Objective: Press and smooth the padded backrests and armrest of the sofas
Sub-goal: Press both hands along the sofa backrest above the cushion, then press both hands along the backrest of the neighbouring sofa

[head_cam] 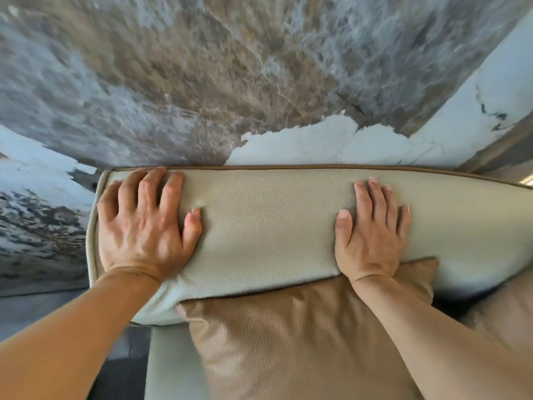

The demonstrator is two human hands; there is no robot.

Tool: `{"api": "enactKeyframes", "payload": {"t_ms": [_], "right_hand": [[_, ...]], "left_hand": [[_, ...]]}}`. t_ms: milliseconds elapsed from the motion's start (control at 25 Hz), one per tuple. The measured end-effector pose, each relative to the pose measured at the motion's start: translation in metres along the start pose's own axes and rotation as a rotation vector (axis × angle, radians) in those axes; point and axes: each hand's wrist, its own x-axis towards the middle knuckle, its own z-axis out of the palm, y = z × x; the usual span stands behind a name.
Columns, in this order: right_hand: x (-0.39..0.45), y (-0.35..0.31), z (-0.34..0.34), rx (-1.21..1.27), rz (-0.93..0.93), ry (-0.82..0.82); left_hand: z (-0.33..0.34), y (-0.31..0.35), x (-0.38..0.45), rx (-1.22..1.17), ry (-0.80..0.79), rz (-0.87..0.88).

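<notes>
Head view looked down over a cream leather backrest (268,226), stretched from 9 o'clock to 3 o'clock across the middle, edged along its far side with brown piping (288,167). Left hand (141,226) lay flat at the 9 o'clock end, fingers spread wide, fingertips reaching the piped edge, palm pressed into the padding, grasping nothing. Right hand (372,235) rested flat toward 3 o'clock, fingers straight and close together, also open and holding nothing, wrist crossing the top corner of a tan leather cushion (288,342). Cushion leaned against the backrest's near face at 6 o'clock, touching it. Cream seat (170,368) showed just beside the cushion at 7 o'clock. Beyond the backrest, from 10 to 2 o'clock, stood a marbled grey-brown wall (230,67) with white patches.
</notes>
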Motion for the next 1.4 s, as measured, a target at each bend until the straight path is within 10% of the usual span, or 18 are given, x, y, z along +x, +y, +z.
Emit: {"api": "enactKeyframes", "payload": {"t_ms": [600, 1400], "right_hand": [[-0.132, -0.080, -0.124, -0.078, 0.082, -0.465], [-0.365, -0.269, -0.320, 0.004, -0.152, -0.382]], "left_hand": [[-0.083, -0.057, -0.076, -0.116, -0.487, 0.274], [-0.326, -0.277, -0.331, 0.027, -0.314, 0.114]]}}
